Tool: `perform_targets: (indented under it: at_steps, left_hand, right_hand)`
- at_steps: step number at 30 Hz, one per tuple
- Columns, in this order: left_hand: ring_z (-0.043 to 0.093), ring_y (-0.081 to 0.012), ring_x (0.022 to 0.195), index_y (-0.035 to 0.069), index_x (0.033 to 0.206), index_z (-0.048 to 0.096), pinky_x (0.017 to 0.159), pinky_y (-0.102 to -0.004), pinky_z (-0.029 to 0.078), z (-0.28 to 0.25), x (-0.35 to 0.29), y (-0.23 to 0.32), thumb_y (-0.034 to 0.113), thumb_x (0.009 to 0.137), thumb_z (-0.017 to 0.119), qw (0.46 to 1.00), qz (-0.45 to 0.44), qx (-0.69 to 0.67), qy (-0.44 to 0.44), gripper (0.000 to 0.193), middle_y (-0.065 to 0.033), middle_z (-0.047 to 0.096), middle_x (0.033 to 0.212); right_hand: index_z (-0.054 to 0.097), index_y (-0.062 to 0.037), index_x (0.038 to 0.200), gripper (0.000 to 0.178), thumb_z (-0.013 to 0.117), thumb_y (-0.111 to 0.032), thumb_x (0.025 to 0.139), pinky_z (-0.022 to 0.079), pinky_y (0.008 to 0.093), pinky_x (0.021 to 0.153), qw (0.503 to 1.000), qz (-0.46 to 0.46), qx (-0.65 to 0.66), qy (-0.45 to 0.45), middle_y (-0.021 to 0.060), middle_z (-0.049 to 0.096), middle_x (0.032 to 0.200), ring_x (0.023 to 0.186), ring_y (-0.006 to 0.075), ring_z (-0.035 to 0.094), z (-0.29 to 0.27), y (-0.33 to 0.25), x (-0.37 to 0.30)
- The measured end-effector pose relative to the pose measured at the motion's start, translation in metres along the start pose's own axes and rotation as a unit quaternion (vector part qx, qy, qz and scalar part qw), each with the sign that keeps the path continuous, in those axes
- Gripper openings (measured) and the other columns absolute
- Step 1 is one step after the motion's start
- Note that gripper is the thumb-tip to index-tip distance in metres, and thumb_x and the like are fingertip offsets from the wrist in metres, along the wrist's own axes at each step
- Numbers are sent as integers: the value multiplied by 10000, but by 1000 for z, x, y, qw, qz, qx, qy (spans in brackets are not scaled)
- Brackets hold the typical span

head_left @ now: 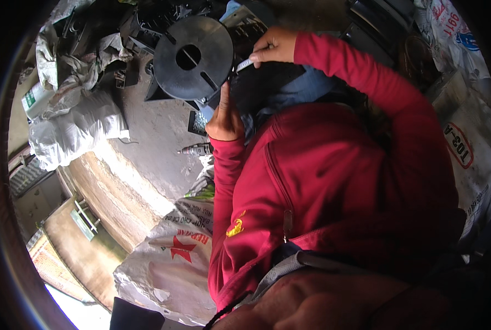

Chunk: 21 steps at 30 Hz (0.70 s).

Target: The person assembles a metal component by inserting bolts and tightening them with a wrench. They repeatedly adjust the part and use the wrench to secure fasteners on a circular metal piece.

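Right hand (276, 46), elbow bent, pinches a pale strip (244, 65) — left hand (225, 122) points forward, its grip unclear.

Hard light at lower left, deep shadow along the top.
I get a glaring strip on the concrete floor (138, 179) and a blown-out patch at the lower-left rim. The black slotted disc (215, 55) gives a dull sheen; the red zip jacket (333, 165) darkens toward the right. My fisheye bends straight edges, fades to black around the circle and carries a bluish flare at left.
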<state>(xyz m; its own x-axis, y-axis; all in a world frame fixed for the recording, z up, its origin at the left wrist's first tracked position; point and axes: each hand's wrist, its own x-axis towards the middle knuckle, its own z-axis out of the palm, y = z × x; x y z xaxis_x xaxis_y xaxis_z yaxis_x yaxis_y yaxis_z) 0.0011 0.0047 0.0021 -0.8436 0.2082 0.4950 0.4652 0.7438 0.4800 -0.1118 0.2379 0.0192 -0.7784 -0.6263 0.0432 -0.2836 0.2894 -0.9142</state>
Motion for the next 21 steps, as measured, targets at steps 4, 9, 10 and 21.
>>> perform_targets:
  at_steps: [4, 9, 10, 21]
  left_hand:
    - [450, -238, 410, 52, 1332, 490, 436, -357, 384, -20, 4, 19, -81, 782, 515, 997, 64, -5, 35, 566, -115, 478, 561]
    - [449, -246, 413, 57, 1338, 483, 441, -350, 387, 8, -3, -3, -81, 777, 523, 999, -25, 27, -8, 579, -124, 481, 566]
    - [452, -252, 417, 58, 1329, 496, 447, -344, 393, 4, -1, 0, -79, 785, 519, 999, -24, 22, -19, 561, -129, 484, 565]
    - [435, -245, 410, 47, 1361, 447, 438, -341, 387, 11, -5, -6, -109, 777, 500, 1000, 1, 6, 14, 607, -126, 474, 563]
  right_hand:
    - [732, -128, 839, 272, 604, -364, 878, 390, 284, 519, 999, 46, 1, -5, -1, 574, 586, 539, 101, 496, 4, 12, -12]
    - [725, -89, 837, 276, 602, -329, 894, 376, 274, 538, 996, 79, -20, -44, -2, 572, 608, 569, 79, 473, -2, 2, -5]
    - [724, -89, 838, 276, 602, -330, 893, 375, 273, 536, 996, 78, -12, -37, -4, 566, 601, 566, 80, 472, -3, 2, -5]
    - [725, -93, 845, 265, 601, -322, 893, 374, 259, 514, 993, 108, 6, -43, -13, 558, 582, 545, 81, 488, -6, -13, -8]
